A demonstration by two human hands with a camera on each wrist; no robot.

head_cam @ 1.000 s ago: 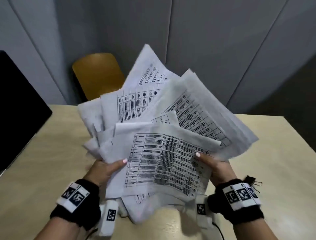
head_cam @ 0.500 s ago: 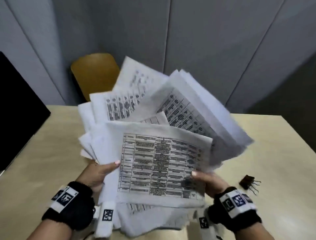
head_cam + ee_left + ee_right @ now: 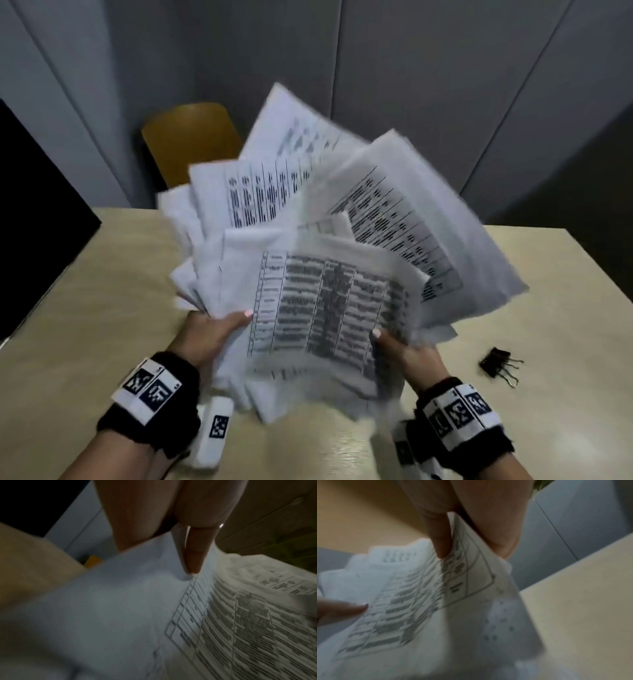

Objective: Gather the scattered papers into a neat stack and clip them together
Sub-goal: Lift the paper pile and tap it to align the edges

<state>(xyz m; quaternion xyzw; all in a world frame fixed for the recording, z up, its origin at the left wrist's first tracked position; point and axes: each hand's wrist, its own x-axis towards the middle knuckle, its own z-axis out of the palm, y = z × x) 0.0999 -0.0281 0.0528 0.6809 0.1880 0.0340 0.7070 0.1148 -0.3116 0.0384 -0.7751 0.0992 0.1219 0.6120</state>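
A loose, fanned bundle of white papers (image 3: 329,260) printed with tables is held up over the table, its sheets splayed at different angles and blurred. My left hand (image 3: 212,329) grips the bundle's left side, thumb on the front sheet (image 3: 137,608). My right hand (image 3: 404,353) grips the lower right side, thumb pressed on the printed page (image 3: 423,601). The fingers behind the sheets are hidden. A black binder clip (image 3: 498,364) lies on the table right of my right hand, apart from it.
The beige table (image 3: 85,308) spreads under the bundle. A dark monitor (image 3: 30,205) stands at the left edge. A yellow-brown chair (image 3: 188,137) sits behind the far edge, against grey wall panels.
Both hands dropped the bundle lower and toward me, then raised it again. The sheets shifted against each other. The binder clip, earlier hidden by my right wrist, now shows.
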